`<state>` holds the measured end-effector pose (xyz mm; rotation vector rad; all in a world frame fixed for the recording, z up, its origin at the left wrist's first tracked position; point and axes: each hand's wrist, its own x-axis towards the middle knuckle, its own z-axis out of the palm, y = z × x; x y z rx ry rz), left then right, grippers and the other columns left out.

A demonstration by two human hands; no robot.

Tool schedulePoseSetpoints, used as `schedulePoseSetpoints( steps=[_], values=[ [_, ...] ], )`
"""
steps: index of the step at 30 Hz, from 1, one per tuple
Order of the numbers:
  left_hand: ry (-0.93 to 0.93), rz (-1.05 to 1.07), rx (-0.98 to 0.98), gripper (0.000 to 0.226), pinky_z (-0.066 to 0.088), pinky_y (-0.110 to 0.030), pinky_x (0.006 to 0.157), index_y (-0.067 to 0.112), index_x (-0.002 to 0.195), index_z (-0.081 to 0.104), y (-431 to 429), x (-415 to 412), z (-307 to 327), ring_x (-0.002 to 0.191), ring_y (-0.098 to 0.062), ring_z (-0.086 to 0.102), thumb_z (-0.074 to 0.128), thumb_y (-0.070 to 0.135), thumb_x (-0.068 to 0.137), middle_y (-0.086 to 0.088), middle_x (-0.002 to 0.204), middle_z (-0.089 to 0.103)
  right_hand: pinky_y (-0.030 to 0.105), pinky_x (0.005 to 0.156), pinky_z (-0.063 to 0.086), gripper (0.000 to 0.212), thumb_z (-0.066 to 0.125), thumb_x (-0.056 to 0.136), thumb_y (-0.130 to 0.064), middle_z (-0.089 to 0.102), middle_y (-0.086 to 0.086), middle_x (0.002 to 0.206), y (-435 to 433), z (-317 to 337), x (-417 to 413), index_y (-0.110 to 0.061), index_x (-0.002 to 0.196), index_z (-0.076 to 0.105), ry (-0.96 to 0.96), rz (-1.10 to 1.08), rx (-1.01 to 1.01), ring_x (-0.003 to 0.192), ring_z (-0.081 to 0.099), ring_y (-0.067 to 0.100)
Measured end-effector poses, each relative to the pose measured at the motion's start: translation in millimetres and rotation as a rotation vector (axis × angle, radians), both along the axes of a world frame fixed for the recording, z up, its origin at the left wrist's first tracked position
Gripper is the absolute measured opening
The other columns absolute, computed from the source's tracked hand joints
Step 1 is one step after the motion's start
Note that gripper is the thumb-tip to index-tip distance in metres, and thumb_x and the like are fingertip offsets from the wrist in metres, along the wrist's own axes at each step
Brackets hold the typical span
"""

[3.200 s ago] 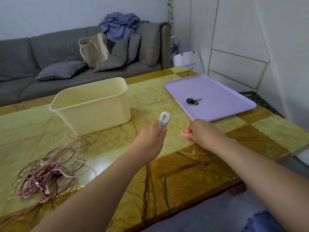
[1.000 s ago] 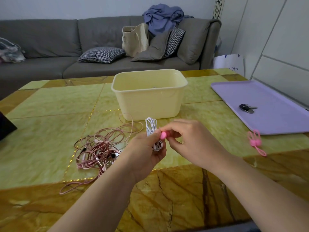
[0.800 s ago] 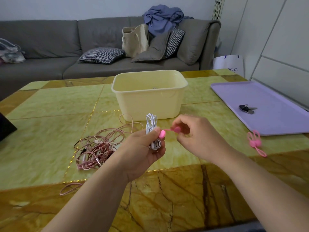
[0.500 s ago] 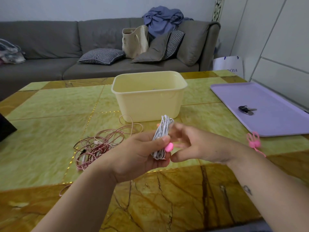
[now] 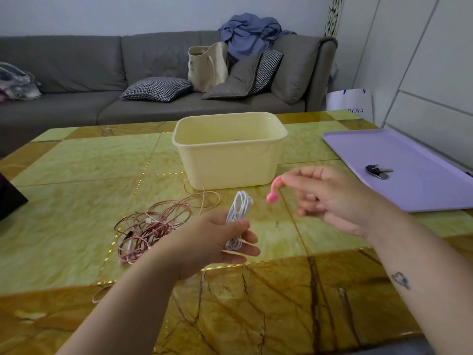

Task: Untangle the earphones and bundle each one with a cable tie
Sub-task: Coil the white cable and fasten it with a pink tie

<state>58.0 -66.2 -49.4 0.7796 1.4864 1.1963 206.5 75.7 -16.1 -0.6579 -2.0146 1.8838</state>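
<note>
Nearest to me was the marbled surface (image 5: 256, 303), and just over it my left hand (image 5: 220, 242) gripped the white earphone coil (image 5: 238, 216), thumb on top and fingers underneath its lower half. The coil's long axis ran away from me, tipped a bit to the right, with the top loops sticking out free past my thumb.

My right hand (image 5: 330, 201) was up and to the right of that, pinching one end of the pink cable tie (image 5: 273, 189) while the other ball end dangled down. So the tie sat just beside the coil's top end, not touching it, with open air between them. My guess is that gap is the whole thing: the tie has to come left and down to the coil's bare middle and go across it, not along it. The right hand is the one to do that, and nothing was in the way.

Left of my left hand, the pink earphones tangle (image 5: 153, 226) lay on the surface, not sorted out yet. Behind it all was the yellow tub (image 5: 227, 152), and off to the right the purple tray (image 5: 422, 149) with keys (image 5: 378, 171) on it. The grey sofa (image 5: 76, 73) and tote bag (image 5: 207, 65) were way back.
</note>
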Motion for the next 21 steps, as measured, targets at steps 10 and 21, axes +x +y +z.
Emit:
schedulePoseSetpoints(
  steps=[10,21],
  values=[
    [0.043,-0.022,-0.069,0.021,0.047,-0.02,0.052,0.01,0.084,0.057,15.5,21.7,-12.9,0.049,-0.007,0.049,0.041,0.0,0.094,-0.001,0.067,0.049,0.021,0.066,0.051,0.021,0.052,0.095,-0.026,0.069,-0.012,0.076,-49.1,-32.4,-25.6,-0.028,0.099,0.073,-0.195,-0.039,0.797,0.07,0.061,0.002],
    [-0.491,0.078,-0.003,0.031,0.04,-0.026,0.052,0.009,0.071,0.052,17.5,14.6,-7.7,0.045,-0.012,0.038,0.029,0.02,0.089,-0.004,0.058,0.047,0.024,0.067,0.048,0.025,0.048,0.098,-0.024,0.068,-0.007,0.082,-38.0,-38.7,-24.1,-0.025,0.112,0.069,-0.153,0.024,0.863,0.074,0.061,0.003]
  ],
)
